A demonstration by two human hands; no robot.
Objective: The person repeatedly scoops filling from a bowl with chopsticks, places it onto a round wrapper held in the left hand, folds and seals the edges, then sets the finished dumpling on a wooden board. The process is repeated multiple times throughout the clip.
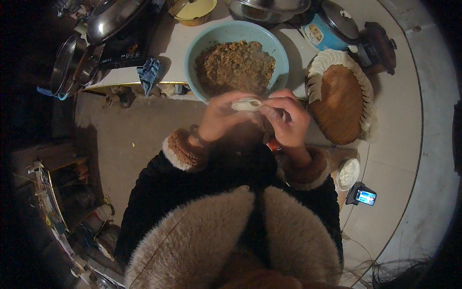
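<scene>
A partly folded dumpling wrapper (247, 104) is held between both hands, over the near rim of a light blue basin (280, 54). My left hand (216, 117) cups its left end. The thumb and fingers of my right hand (290, 117) pinch its right edge. Brown minced filling (238, 65) is heaped inside the basin. To the right, a ridged oval tray (337, 104) carries a curved row of pale dumplings (334, 59) along its far and right rim.
At the back stand a yellow lidded pot (193, 11), a metal pot (269, 12) and a blue rice cooker (326, 30). A blue cloth (148, 74) hangs over the counter edge beside a black cooktop (126, 50). At right are a white bowl (349, 174) and a lit phone (365, 197).
</scene>
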